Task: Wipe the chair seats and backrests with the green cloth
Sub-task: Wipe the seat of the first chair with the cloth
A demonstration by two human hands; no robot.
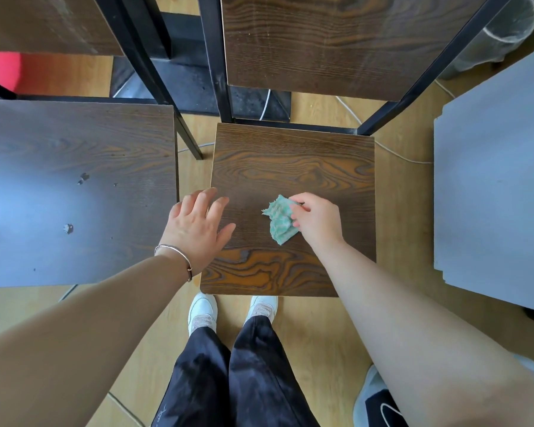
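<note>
On middle chair seat [290,167], right of centre: green cloth [281,220], crumpled into a small wad, pale teal-green with lighter streaks, lying on the wood. Gripped at its right side by right hand [316,221], fingers curled round the wad. Left hand [198,224] over the seat's left edge, fingers spread and loose, holding nothing; touching the wood or hovering, cannot tell. Thin bracelet [179,257] on left wrist.

Behind the seat: backrest [321,41], dark wood grain, held between 2 black metal posts. Left of the seat: second chair seat [74,186], same dark wood, glare and a few chipped spots, narrow strip of floor between. Right of the seat: grey flat surface [494,186], wider strip of floor between. White cable [398,152] on floor behind and right of the seat. Black base plate [182,84] behind-left. Bin with clear liner [506,32] far behind-right. 2 white shoes [202,309] and dark trousers just beside the seat's front edge.

Bare wood on every side of the cloth, most toward the back edge. Leftward sweep blocked by left hand. Seat's right edge near right hand.
</note>
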